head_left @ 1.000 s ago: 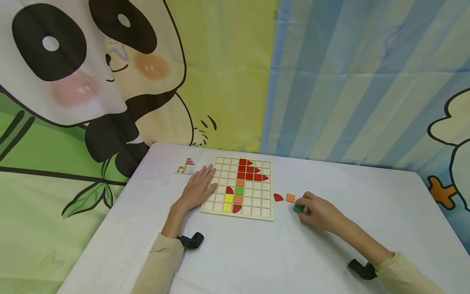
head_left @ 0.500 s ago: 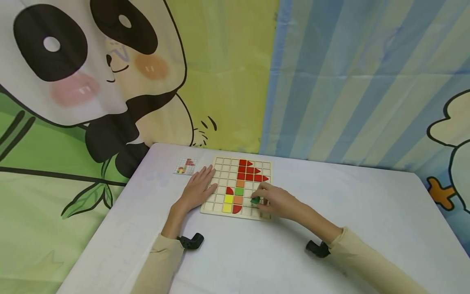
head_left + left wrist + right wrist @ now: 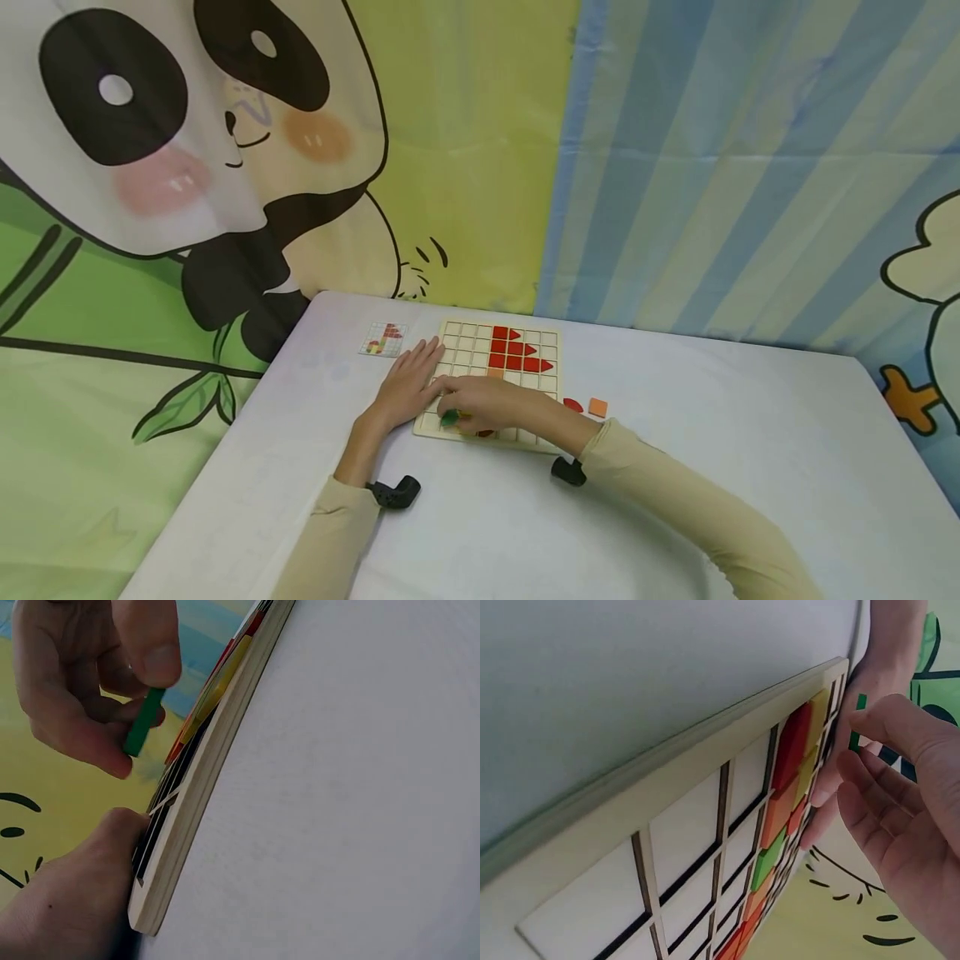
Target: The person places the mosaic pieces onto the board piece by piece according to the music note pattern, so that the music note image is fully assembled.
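My right hand (image 3: 483, 404) pinches a small green tile (image 3: 450, 418) between thumb and fingertips, above the lower left part of a wooden grid board (image 3: 547, 382). In the left wrist view the green tile (image 3: 142, 724) is held on edge, clear of the board. My left hand (image 3: 405, 383) lies with straight fingers along the board's left edge. Red tiles (image 3: 517, 362) with pointed ends fill cells at the upper right. In the right wrist view a light green tile (image 3: 768, 862), orange, red and yellow tiles sit in the cells; in the head view my right hand hides most of these.
A small pattern card (image 3: 383, 339) lies beyond my left hand. Right of the board, a red rounded tile (image 3: 573, 405) and an orange square tile (image 3: 597, 407) lie on the white table (image 3: 712, 433). A printed curtain (image 3: 637, 167) hangs behind the table.
My right hand has carried the green tile leftward from the table right of the board, across it to its lower left cells. My left hand stays at the board's edge.
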Action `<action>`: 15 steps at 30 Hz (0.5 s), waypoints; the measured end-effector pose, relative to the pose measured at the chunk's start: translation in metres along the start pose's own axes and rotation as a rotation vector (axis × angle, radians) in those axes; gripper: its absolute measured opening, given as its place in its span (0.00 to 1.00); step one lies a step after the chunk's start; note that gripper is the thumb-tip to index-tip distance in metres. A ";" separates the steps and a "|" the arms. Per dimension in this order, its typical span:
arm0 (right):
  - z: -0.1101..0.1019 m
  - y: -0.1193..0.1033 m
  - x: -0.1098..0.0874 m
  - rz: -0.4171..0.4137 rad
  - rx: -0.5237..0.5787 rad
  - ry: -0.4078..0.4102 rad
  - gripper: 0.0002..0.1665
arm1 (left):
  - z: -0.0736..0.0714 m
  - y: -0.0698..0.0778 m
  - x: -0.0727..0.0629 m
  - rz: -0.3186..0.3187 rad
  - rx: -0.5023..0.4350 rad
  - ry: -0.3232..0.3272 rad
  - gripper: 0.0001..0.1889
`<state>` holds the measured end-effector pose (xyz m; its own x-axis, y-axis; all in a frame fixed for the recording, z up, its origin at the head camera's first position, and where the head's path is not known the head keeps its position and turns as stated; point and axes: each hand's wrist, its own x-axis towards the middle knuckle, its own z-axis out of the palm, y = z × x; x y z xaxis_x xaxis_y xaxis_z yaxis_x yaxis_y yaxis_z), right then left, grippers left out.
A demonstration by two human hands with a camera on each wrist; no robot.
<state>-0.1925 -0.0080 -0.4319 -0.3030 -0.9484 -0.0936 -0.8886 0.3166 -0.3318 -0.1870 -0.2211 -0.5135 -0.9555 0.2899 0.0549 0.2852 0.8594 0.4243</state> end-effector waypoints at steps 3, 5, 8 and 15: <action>0.003 0.002 0.007 0.010 -0.008 -0.048 0.15 | 0.000 0.000 -0.001 -0.002 -0.005 0.000 0.35; 0.004 0.003 0.009 0.015 0.000 -0.066 0.16 | 0.000 0.000 -0.001 -0.007 -0.012 -0.001 0.35; 0.005 0.004 0.011 -0.003 -0.002 -0.086 0.16 | 0.000 0.000 -0.001 -0.014 -0.018 -0.004 0.34; 0.006 0.005 0.011 -0.070 0.005 -0.082 0.18 | 0.000 0.001 -0.001 -0.021 -0.027 0.001 0.35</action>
<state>-0.1983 -0.0167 -0.4406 -0.2103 -0.9666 -0.1466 -0.9050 0.2492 -0.3449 -0.1854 -0.2206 -0.5126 -0.9612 0.2720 0.0467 0.2634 0.8536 0.4494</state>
